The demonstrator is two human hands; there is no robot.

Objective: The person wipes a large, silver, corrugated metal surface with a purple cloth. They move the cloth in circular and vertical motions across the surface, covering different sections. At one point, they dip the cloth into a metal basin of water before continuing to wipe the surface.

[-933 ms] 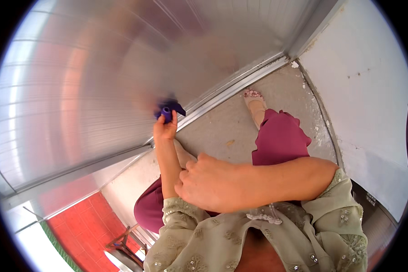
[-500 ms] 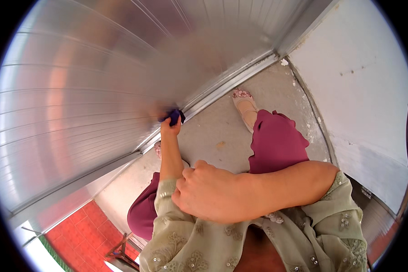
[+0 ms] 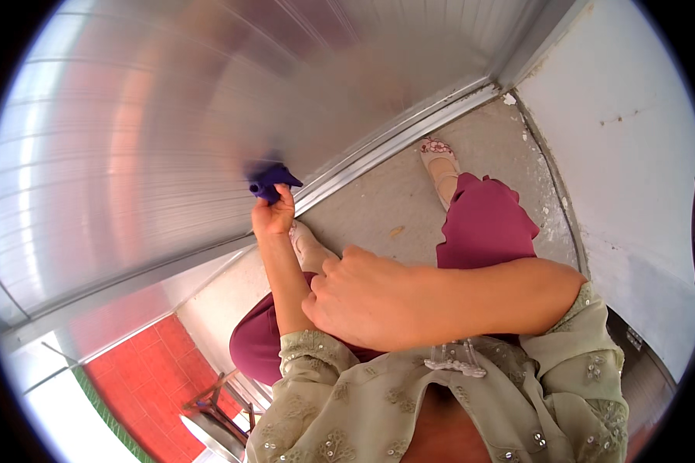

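Observation:
A dark purple cloth [image 3: 272, 182] is bunched in my left hand [image 3: 273, 213], its fingers closed around the fabric. The cloth lies against the lower part of a shiny, ribbed silver metal panel [image 3: 185, 147], where a blurred reflection of it shows. My right hand [image 3: 363, 297] is curled in front of my body, beside my left forearm. The back of that hand faces up, and its palm side is hidden, so anything inside it cannot be made out.
A metal track [image 3: 409, 143] runs along the panel's foot. Grey concrete floor [image 3: 363, 224] lies under my shoes. On the right stands a white wall [image 3: 625, 170]. Red tiles [image 3: 150, 386] and a wooden-legged piece of furniture [image 3: 212, 401] are at lower left.
My left hand has moved left and slightly up the panel with the purple cloth. My right hand stays curled in nearly the same place. The whole view has shifted slightly.

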